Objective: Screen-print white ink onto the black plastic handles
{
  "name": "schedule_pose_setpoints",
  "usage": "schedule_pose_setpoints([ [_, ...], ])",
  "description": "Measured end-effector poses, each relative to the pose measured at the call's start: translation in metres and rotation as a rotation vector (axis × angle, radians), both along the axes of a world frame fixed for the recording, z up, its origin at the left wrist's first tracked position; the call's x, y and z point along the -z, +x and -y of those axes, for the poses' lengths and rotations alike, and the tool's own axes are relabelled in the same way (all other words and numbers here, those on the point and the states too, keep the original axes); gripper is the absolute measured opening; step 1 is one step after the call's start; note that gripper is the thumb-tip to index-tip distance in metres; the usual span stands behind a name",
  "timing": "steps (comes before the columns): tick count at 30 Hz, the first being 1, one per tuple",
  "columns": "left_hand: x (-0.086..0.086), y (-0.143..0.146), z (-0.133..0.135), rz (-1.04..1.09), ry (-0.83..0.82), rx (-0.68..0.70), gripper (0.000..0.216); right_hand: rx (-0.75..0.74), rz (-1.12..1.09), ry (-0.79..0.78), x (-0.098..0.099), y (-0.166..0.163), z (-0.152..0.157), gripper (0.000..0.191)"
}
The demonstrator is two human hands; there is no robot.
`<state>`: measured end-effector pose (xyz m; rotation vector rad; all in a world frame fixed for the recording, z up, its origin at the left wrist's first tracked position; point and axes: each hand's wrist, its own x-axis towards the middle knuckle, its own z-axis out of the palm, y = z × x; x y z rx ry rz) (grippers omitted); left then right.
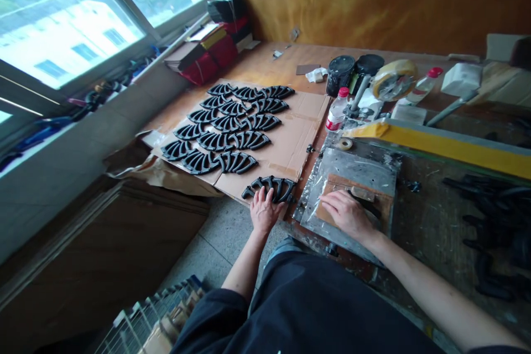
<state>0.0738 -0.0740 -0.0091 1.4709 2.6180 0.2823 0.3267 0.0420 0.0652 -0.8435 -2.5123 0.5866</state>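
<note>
My left hand (265, 211) is at the near edge of a cardboard sheet (305, 110). Its thumb and fingers are closed on a black curved piece in a short fanned row (276, 187). Farther back on the sheet, several longer rows of the same black pieces (215, 141) lie side by side. My right hand (348, 214) hovers over or rests on a brown board (338, 181) atop a grey plate (344, 163). Its fingers are drawn together; what they hold, if anything, is hidden. Just behind that hand lies a dark strip-like piece (367, 204).
Loose black parts (493, 221) are piled at the right. A red-capped bottle (338, 110), a tape roll (394, 78), black tubs (340, 73) and a yellow-faced bar (448, 146) stand beyond the plate. Stacked cardboard (112, 227) leans at left, below the window ledge.
</note>
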Motion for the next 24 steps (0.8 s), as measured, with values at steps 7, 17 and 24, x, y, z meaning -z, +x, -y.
schedule_pose_setpoints([
  [7,0.0,-0.004,-0.016,0.075,-0.077,0.035,0.061,-0.107,0.4,-0.235,0.026,-0.129,-0.003,0.04],
  [17,-0.026,-0.041,-0.071,-0.053,0.005,0.079,0.047,0.035,0.182,-0.326,0.022,-0.163,-0.029,0.046],
  [24,-0.065,-0.1,-0.245,-0.152,0.15,0.22,0.048,0.122,0.252,-0.415,0.044,-0.196,-0.069,0.051],
])
